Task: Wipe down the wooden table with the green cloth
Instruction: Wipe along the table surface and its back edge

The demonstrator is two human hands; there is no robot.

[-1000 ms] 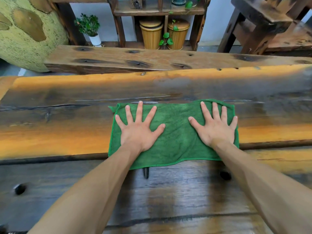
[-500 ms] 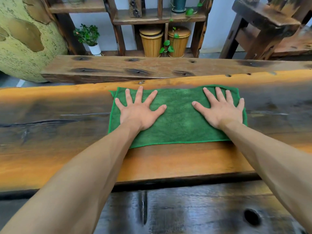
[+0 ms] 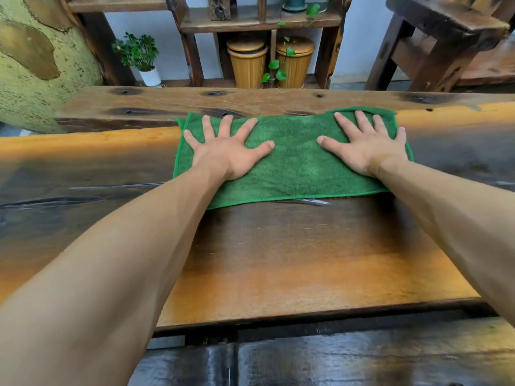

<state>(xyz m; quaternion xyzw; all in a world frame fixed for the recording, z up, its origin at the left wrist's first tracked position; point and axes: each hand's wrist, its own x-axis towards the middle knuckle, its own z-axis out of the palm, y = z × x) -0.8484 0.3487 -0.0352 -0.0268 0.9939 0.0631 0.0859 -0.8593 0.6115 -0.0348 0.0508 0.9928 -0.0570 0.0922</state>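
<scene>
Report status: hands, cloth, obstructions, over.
Left hand and right hand flat, fingers spread, pressing green cloth. Cloth spread at wooden table far edge. Nothing in the way.

Green cloth lies flat on wooden table

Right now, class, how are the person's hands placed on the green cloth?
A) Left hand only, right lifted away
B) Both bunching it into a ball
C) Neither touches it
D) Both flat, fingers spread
D: the left hand and right hand both press flat, fingers spread, on the green cloth lying unfolded on the wooden table.
</scene>
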